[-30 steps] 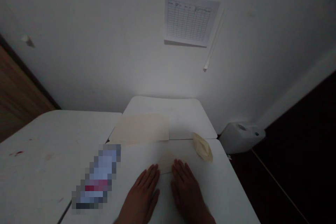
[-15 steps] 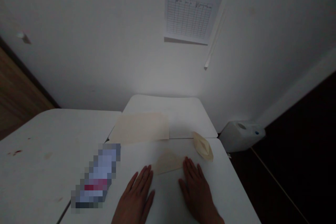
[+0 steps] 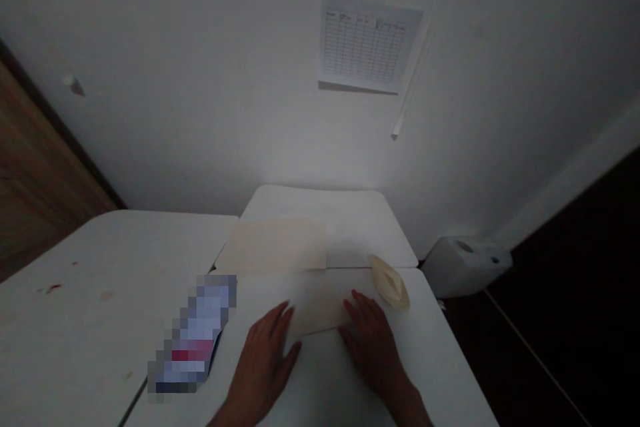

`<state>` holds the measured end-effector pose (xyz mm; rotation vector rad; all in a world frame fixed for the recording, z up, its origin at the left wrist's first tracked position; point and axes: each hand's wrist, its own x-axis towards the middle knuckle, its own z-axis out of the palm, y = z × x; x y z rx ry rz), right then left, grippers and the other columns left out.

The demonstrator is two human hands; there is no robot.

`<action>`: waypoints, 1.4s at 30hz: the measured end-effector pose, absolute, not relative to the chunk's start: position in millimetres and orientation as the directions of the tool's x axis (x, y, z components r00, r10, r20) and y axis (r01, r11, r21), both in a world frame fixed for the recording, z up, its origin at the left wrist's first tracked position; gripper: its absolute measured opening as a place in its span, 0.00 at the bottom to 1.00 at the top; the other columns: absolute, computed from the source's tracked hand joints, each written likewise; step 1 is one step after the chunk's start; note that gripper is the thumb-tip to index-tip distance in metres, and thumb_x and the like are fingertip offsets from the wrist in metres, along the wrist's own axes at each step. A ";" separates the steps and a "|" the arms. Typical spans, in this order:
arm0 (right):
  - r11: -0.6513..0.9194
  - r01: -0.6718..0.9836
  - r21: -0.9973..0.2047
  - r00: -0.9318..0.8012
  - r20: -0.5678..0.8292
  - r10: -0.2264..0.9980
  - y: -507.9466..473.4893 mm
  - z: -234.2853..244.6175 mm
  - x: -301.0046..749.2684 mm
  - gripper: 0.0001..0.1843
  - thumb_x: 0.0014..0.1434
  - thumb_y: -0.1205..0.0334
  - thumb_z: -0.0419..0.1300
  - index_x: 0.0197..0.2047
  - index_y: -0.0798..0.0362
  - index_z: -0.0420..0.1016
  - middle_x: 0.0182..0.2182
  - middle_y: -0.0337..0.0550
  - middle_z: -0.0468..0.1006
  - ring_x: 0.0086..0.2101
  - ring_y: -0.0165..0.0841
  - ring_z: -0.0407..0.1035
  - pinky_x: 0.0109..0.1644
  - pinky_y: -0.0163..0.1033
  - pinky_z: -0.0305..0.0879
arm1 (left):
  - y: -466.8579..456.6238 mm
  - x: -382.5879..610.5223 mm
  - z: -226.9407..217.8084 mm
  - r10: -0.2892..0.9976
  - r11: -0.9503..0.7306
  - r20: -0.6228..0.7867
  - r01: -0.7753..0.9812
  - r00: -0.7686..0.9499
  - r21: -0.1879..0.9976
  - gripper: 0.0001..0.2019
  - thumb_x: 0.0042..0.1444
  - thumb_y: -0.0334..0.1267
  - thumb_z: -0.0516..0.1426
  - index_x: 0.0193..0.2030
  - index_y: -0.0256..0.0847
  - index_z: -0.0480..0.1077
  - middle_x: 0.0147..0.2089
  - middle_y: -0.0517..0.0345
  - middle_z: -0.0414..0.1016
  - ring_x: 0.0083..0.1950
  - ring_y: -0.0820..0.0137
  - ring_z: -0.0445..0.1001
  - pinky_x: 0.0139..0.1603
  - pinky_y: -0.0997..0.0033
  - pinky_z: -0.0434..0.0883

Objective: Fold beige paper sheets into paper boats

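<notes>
A folded piece of cream paper (image 3: pixel 319 315) lies on the white table between my hands, its straight edge toward me. At its left end is my left hand (image 3: pixel 265 347), fingers stretched out and slightly bent, thumb apart. My right hand (image 3: pixel 371 333) rests over the paper's right end with its fingers extended and a little curved. Neither hand is closed round anything. Just beyond the right hand sits a folded paper boat (image 3: pixel 391 282) of the same cream colour.
Farther back on the left lies a flat cream sheet (image 3: pixel 277 245). A blurred, pixelated object (image 3: pixel 195 333) lies left of my left hand, near the seam between tables. Past the right edge, a white container (image 3: pixel 465 267) stands lower down. A printed chart (image 3: pixel 367 43) hangs on the wall.
My fingers have bent more and drawn up from lying flat. Both hands remain at the folded paper's ends. The view has shifted slightly; the table things stay put.
</notes>
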<state>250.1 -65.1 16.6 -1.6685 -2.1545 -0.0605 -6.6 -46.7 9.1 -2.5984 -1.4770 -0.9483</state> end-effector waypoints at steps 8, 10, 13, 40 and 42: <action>0.305 0.885 -0.351 -0.203 0.298 0.933 -34.4 32.1 246.2 0.23 0.57 0.65 0.59 0.56 0.49 0.70 0.50 0.45 0.76 0.51 0.42 0.69 0.57 0.47 0.62 | -27.3 3.2 10.5 0.808 -0.541 0.461 0.771 0.367 0.336 0.16 0.58 0.37 0.58 0.53 0.44 0.67 0.58 0.47 0.69 0.59 0.54 0.67 0.55 0.48 0.68; 0.283 0.882 -0.378 -0.171 0.305 0.937 -33.5 31.2 245.3 0.23 0.56 0.66 0.59 0.55 0.49 0.71 0.50 0.45 0.76 0.51 0.43 0.68 0.56 0.47 0.63 | -27.0 3.8 11.3 0.817 -0.534 0.451 0.766 0.359 0.357 0.15 0.57 0.36 0.58 0.51 0.45 0.68 0.57 0.49 0.69 0.59 0.54 0.68 0.55 0.48 0.68; 0.261 0.865 -0.428 -0.126 0.318 0.940 -33.5 32.9 242.8 0.24 0.53 0.68 0.59 0.54 0.49 0.72 0.48 0.45 0.76 0.49 0.43 0.68 0.55 0.47 0.64 | -27.4 3.5 12.7 0.823 -0.531 0.447 0.754 0.351 0.386 0.14 0.56 0.35 0.59 0.49 0.46 0.69 0.57 0.50 0.70 0.58 0.55 0.68 0.55 0.48 0.67; 0.394 0.717 -0.575 -0.178 0.396 0.901 -44.6 45.9 250.3 0.09 0.63 0.65 0.56 0.32 0.50 0.75 0.31 0.39 0.77 0.35 0.34 0.70 0.43 0.39 0.63 | -24.2 2.3 17.7 0.790 -0.595 0.505 0.637 0.349 0.491 0.06 0.57 0.33 0.55 0.40 0.45 0.71 0.41 0.54 0.74 0.45 0.62 0.74 0.47 0.57 0.74; 0.427 0.711 -0.559 -0.185 0.437 0.880 -45.8 47.0 249.6 0.09 0.63 0.66 0.56 0.34 0.50 0.75 0.33 0.40 0.77 0.37 0.35 0.70 0.45 0.41 0.63 | -24.9 2.8 21.6 0.783 -0.612 0.494 0.610 0.378 0.503 0.05 0.57 0.32 0.54 0.37 0.45 0.71 0.40 0.54 0.74 0.43 0.62 0.74 0.45 0.58 0.74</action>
